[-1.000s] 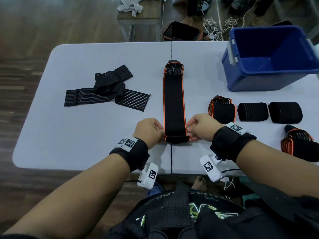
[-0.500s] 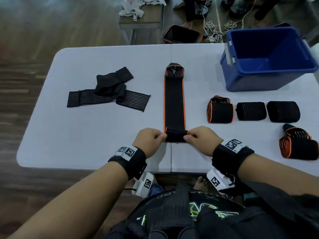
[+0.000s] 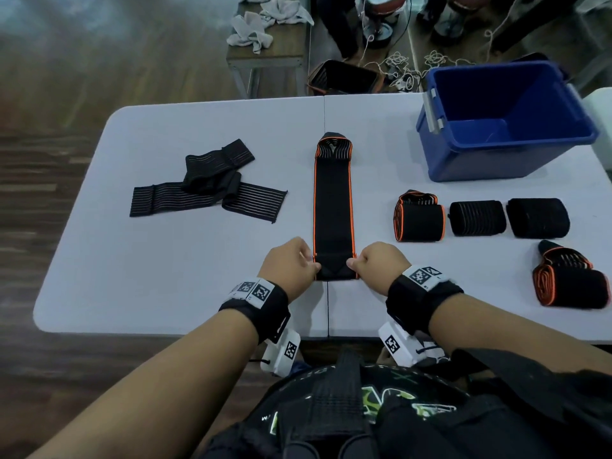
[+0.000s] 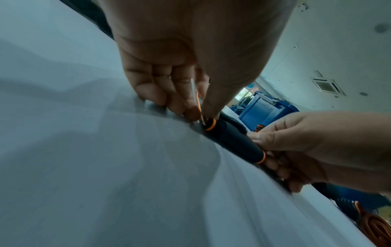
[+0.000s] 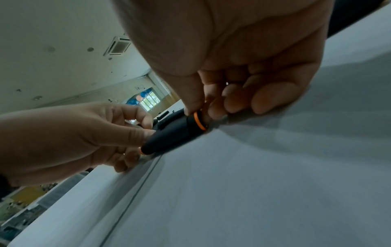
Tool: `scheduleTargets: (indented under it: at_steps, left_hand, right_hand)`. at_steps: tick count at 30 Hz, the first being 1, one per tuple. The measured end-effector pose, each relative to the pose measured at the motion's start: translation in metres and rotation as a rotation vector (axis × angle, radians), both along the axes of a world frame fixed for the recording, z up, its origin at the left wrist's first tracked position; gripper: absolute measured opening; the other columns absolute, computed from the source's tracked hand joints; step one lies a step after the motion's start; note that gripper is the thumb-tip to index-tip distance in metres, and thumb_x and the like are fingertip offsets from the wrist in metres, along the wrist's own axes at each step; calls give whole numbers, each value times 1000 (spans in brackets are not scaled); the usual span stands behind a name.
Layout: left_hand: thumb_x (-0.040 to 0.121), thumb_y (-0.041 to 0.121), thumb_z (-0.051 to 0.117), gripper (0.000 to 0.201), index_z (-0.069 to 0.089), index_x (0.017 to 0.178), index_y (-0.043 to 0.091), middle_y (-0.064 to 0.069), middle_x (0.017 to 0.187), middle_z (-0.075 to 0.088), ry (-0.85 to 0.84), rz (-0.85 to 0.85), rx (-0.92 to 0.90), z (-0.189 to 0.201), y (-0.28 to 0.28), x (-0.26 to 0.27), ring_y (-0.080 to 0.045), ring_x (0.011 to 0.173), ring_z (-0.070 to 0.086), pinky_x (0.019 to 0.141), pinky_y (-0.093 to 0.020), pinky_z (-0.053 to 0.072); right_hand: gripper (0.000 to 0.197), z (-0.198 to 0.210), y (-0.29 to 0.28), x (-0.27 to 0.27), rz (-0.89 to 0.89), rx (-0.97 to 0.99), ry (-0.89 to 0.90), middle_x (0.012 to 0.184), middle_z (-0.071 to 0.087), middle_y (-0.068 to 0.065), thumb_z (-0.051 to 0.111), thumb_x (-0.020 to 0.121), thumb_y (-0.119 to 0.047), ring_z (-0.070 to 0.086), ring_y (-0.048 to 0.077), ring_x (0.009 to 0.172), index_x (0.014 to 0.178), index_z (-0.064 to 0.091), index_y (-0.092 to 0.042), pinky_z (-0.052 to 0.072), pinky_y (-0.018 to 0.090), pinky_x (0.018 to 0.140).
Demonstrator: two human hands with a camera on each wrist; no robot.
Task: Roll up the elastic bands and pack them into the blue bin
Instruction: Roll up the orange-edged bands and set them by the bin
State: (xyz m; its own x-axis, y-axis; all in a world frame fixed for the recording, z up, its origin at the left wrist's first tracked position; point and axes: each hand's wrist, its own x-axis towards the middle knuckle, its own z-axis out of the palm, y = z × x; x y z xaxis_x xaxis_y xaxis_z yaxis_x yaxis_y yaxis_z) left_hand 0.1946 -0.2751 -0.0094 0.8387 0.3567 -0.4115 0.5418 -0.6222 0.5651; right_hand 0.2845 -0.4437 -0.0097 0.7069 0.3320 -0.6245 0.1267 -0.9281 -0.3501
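Orange-edged band [image 3: 333, 207] lies flat left of the blue bin [image 3: 503, 127]; left hand [image 3: 289, 263] and right hand [image 3: 381, 265] pinch its rolled end (probably to keep the roll tight).

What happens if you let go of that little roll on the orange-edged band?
The roll would probably spring open: only both hands pinch its ends. The band looks floppy, lying flat on the table.

Both forearms reach in from the lower frame; left hand [image 3: 288, 264] and right hand [image 3: 380, 263] curl, fingertips pinching, at centre.
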Motion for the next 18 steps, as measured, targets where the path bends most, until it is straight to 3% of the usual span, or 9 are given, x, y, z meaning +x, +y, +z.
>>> scheduleTargets:
  at_steps: [2,5,8,10,15,18]
  left_hand:
    - [88,22,70,18,54,91,27,5,69,69,-71,2,-15,2,-2,-3,-10,71,65,68,-29,54]
    - [92,22,66,8,65,98,27,7,78,71,-101,-101,61,0,-3,-5,-12,76,66,78,-33,56]
    - [96,25,61,17,74,107,23,2,94,75,-98,-183,136,-1,-2,-3,-18,90,67,85,-32,53]
    - [97,25,59,21,75,110,21,-2,101,74,-100,-262,184,0,-1,-3,-21,96,65,87,-34,51]
    - [98,22,59,23,78,105,12,-4,108,63,-187,-382,253,-5,1,-6,-26,95,61,82,-35,51]
    - [99,32,57,29,77,105,12,1,116,60,-173,-453,299,-6,-1,-8,-23,101,57,87,-36,50]
  right_hand:
    - [39,3,2,2,19,-13,-32,67,52,7,56,96,-38,58,28,71,69,50,-10,42,31,63]
    - [21,11,4,1,52,59,-120,87,59,7,61,95,-30,60,27,81,96,47,-14,49,35,68]
    - [12,11,4,-1,136,101,-159,95,61,8,58,95,-22,59,27,86,100,49,-17,53,39,78]
    - [5,10,3,-3,201,83,-174,98,63,9,54,96,-20,58,28,88,100,53,-16,51,37,78]
    - [18,11,-5,-11,286,118,-231,101,63,4,51,94,-21,60,26,94,109,59,-16,49,34,80]
    - [22,10,-9,-14,343,131,-250,96,60,-1,59,89,-31,60,22,90,107,58,-19,51,35,78]
